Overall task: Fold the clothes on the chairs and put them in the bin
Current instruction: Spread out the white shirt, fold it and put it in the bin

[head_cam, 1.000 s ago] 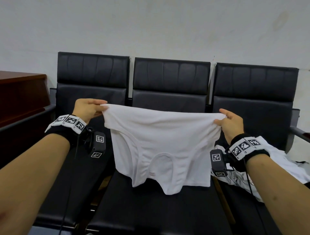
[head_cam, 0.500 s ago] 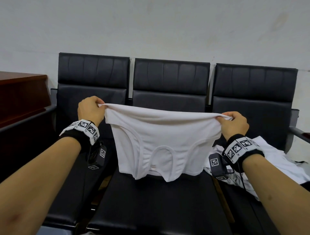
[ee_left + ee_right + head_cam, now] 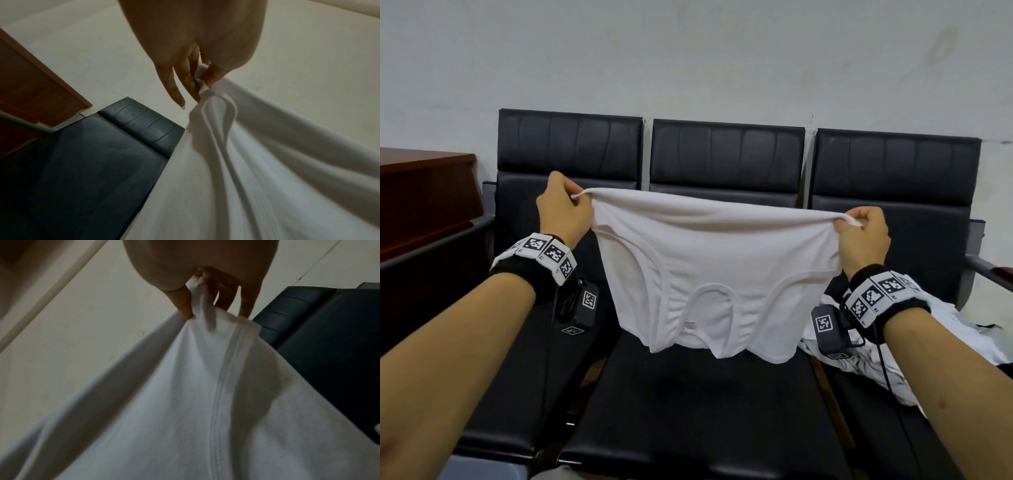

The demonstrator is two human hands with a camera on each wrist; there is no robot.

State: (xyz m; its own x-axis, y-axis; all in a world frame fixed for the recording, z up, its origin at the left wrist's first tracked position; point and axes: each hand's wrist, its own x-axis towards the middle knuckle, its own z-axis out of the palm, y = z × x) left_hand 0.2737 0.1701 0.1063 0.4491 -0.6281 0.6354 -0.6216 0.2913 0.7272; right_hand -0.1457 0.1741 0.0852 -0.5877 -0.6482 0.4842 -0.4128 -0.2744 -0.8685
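Both hands' fingers (image 3: 571,192) pinch a white shirt (image 3: 709,274), doubled over, collar (image 3: 712,294) hanging downward.

Your head view is evenly lit and sharp, with soft glare on the black chairs (image 3: 726,157) and bowed edges at 3 and 9 o'clock. Both wrist views are dim, grainy, motion-blurred at 6 o'clock.

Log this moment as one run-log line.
step: fold | left hand: pinches white shirt edge | right hand: pinches opposite edge | shirt: doubled over, above middle chair
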